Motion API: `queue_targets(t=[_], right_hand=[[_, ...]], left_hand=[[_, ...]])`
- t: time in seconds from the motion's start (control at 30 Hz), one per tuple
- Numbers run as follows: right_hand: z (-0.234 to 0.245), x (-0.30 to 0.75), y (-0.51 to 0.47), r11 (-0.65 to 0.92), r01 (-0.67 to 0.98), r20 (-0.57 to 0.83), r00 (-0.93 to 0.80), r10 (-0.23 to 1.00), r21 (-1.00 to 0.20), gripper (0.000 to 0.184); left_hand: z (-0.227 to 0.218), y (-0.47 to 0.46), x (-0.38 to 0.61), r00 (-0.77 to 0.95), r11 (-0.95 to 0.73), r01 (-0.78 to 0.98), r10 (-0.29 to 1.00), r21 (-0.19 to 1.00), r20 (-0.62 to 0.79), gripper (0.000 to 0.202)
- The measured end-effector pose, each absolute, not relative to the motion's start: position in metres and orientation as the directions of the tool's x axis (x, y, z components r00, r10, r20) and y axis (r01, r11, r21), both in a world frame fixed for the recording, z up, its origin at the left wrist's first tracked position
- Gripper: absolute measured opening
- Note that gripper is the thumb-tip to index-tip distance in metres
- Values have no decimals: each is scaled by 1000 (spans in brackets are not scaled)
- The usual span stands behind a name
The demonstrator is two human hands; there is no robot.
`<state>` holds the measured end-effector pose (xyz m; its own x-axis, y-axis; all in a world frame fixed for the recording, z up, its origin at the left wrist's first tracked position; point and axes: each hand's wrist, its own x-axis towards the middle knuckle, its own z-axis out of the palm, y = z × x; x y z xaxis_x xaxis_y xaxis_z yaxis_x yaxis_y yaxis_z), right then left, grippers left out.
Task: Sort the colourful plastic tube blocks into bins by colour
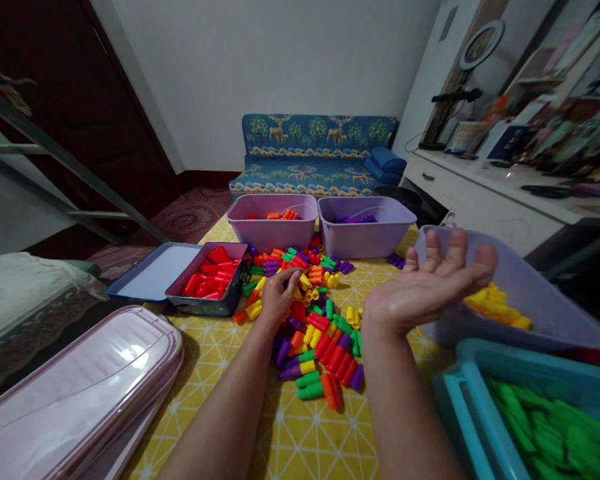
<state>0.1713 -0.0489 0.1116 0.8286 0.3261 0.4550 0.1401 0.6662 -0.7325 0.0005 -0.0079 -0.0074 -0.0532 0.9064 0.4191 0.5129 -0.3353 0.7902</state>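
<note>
my right hand [423,300] open beside the right bin [530,283], seemingly placed for reach; my left hand [279,295], at mixed pieces [325,347], grip unclear.

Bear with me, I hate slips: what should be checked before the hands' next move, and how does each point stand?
1. Right hand unoccupied: ok; palm up, fingers spread, no piece visible on it.
2. Left hand holding a piece: cannot tell; its fingertips are among the mixed pile.
3. Dark case open: ok; its lid is folded back and red pieces show inside.
4. Teal bin single-coloured: ok as far as visible; only green pieces show.
5. Pile single-coloured: not ok; red, yellow, green, orange and purple lie together.
</note>
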Motion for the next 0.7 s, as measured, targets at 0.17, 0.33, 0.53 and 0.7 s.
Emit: queue_targets(t=[0.17, 0.33, 0.53, 0.7], right_hand=[[56, 164, -10, 326, 339, 467, 544, 698, -882, 37], [7, 169, 2, -91, 735, 192, 292, 937, -672, 46], [7, 159, -2, -32, 650, 35, 90, 995, -759, 47], [-1, 151, 5, 183, 482, 214, 9, 977, -857, 42]], left_hand=[[-8, -6, 0, -46, -374, 650, 850, 662, 525, 24], [-6, -10, 5, -169, -134, 863, 831, 486, 530, 35], [-1, -13, 9, -75, -126, 890, 908, 439, 412, 59], [-5, -9, 1, 34, -279, 816, 897, 506, 440, 57]])
